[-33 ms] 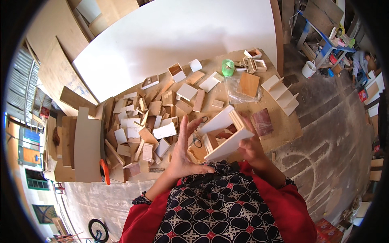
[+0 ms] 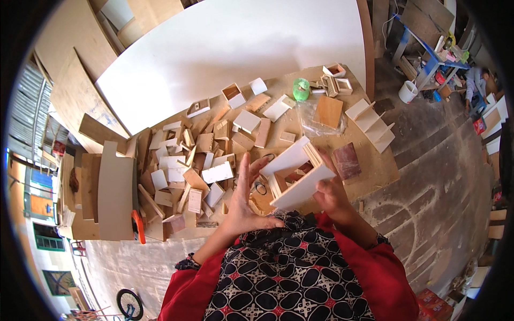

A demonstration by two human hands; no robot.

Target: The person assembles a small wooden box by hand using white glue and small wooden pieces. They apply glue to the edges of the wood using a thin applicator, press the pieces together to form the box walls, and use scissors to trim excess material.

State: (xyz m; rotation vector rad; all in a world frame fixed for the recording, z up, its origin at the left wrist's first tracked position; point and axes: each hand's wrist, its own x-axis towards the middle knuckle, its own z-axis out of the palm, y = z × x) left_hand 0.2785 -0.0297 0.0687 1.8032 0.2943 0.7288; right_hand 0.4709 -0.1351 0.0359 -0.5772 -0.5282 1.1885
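A small open wooden box frame (image 2: 304, 188) with white faces and bare wood edges is tilted above the near side of the worktable (image 2: 383, 174). My right hand (image 2: 334, 199) grips it at its right end, thumb against the white panel. At its left, my left hand (image 2: 242, 207) is open, with thumb and fingers spread wide; the fingertips come close to the box, and I cannot tell whether they touch it. Between that hand and the box, the dark ring handles of what look like scissors (image 2: 261, 188) show on the table. A reddish-brown flat sheet (image 2: 347, 160) lies right of the box.
A heap of white and wooden offcuts (image 2: 176, 168) covers the table's left half. Farther back are a green container (image 2: 301, 89), a clear plastic bag (image 2: 310, 125) and a divided wooden piece (image 2: 371, 124). An orange-handled tool (image 2: 138, 227) hangs at the left edge. A person (image 2: 476, 85) is at far right.
The box has tipped slightly in my right hand, so more of its white near panel shows. My left hand has hardly moved.
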